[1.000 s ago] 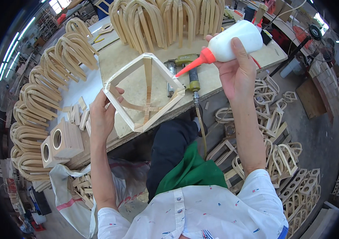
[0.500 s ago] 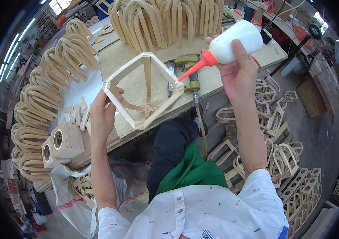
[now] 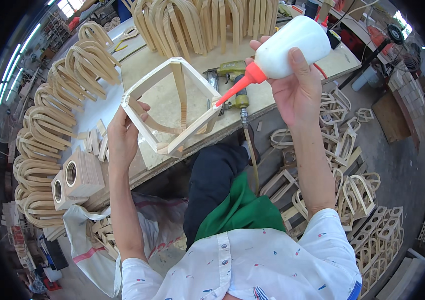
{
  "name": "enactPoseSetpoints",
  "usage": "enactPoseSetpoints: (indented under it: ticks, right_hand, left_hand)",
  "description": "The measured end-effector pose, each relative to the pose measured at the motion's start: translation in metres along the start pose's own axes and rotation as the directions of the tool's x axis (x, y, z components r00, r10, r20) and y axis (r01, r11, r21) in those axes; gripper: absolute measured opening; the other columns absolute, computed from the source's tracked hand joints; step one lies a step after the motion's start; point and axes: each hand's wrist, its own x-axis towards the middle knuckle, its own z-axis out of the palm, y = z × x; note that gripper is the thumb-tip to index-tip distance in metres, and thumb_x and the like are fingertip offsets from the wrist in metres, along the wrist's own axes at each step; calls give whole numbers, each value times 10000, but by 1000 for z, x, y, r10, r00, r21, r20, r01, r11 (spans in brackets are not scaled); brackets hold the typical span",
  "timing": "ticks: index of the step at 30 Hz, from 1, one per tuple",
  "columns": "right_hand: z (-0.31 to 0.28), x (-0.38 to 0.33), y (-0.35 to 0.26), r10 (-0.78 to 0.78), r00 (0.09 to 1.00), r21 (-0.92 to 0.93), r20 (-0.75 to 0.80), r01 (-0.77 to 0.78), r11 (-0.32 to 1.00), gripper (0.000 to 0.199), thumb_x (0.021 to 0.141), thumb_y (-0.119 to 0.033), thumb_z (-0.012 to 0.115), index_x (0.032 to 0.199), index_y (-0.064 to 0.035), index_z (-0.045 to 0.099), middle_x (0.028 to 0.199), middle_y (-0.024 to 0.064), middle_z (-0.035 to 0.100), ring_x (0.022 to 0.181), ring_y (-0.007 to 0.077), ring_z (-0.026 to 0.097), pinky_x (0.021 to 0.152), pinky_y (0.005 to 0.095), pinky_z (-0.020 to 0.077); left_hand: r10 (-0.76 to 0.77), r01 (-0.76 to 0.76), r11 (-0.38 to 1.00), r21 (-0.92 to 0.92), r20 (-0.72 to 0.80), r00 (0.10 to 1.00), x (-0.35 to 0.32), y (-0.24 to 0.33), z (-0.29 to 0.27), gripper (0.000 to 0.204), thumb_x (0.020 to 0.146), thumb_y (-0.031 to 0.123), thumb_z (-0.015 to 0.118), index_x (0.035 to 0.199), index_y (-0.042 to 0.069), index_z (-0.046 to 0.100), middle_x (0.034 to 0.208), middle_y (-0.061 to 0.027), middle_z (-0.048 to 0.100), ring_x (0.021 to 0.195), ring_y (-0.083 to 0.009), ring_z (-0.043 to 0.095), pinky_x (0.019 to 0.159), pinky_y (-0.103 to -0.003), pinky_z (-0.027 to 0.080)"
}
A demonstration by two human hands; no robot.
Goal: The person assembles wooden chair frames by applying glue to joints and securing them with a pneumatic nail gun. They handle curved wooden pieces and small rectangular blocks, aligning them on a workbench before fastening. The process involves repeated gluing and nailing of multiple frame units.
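Over the near part of the tabletop, the left hand is gripping a pale wooden frame at its left corner, the fingers bending around the rim. The frame's four-sided rim is facing up toward the camera, with curved strips running below it; the view is not showing clearly whether its underside is touching the tabletop. Farther right, the right hand is gripping a white squeeze bottle, fingers and thumb closing around its body. The bottle is tilting in that hand, and its red nozzle is pointing down and left, the tip meeting the frame's right corner. Just beyond that corner, a green air tool is lying on the tabletop, partly behind the nozzle, and a hose is trailing from it over the near edge. Along the far side, arched wooden pieces are standing close together, while a curving row of bent pieces is lining the left. Nearer on the left, small wooden strips are lying beside blocks with round holes. At the right, looped wooden parts are lying heaped on the floor.
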Motion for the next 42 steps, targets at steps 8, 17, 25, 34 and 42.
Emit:
enactPoseSetpoints:
  ticks: [8, 17, 25, 34, 42]
  right_hand:
    - [-5, 5, 3, -29, 999, -5, 25, 29, 1000, 445, 911, -186, 647, 1218, 56, 436, 1108, 189, 596, 1092, 345, 607, 921, 485, 529]
    - [-14, 11, -5, -184, 981, -177, 61, 192, 965, 447, 901, -160, 656, 1233, 45, 437, 1100, 180, 600, 1093, 337, 608, 912, 490, 536]
    - [-3, 1, -5, -74, 997, -65, 14, 75, 995, 459, 916, -192, 634, 1246, 49, 424, 1144, 188, 582, 1101, 348, 599, 916, 489, 533]
    - [-19, 7, -13, -202, 979, -302, 15, 197, 933, 490, 948, -245, 588, 1296, 36, 389, 1188, 211, 570, 1141, 347, 575, 948, 502, 520]
    - [0, -4, -13, -129, 990, -191, -60, 115, 975, 525, 952, -264, 579, 1328, 30, 361, 1196, 227, 557, 1152, 388, 561, 975, 539, 489]
  left_hand:
    - [29, -30, 999, 44, 15, 999, 0, 4, 0, 163, 886, 6, 595, 1047, 14, 615, 967, -55, 646, 886, -147, 605, 813, -300, 484]
    - [34, -34, 999, 16, -9, 999, 0, 5, 3, 175, 881, -9, 596, 1056, 2, 609, 1024, -79, 647, 933, -158, 615, 823, -316, 495]
    - [8, -8, 999, 34, 4, 1000, -1, 5, 2, 180, 873, -16, 599, 1051, 3, 614, 1085, -107, 645, 929, -173, 629, 817, -317, 501]
    - [-43, 42, 999, 27, 32, 999, -2, 7, 0, 306, 893, -10, 592, 1199, -18, 568, 1070, -82, 632, 1031, -171, 603, 904, -308, 472]
    - [-74, 74, 997, 0, 32, 997, -6, 3, -2, 337, 890, -31, 578, 1224, -48, 540, 1016, -82, 635, 993, -162, 617, 871, -287, 488]
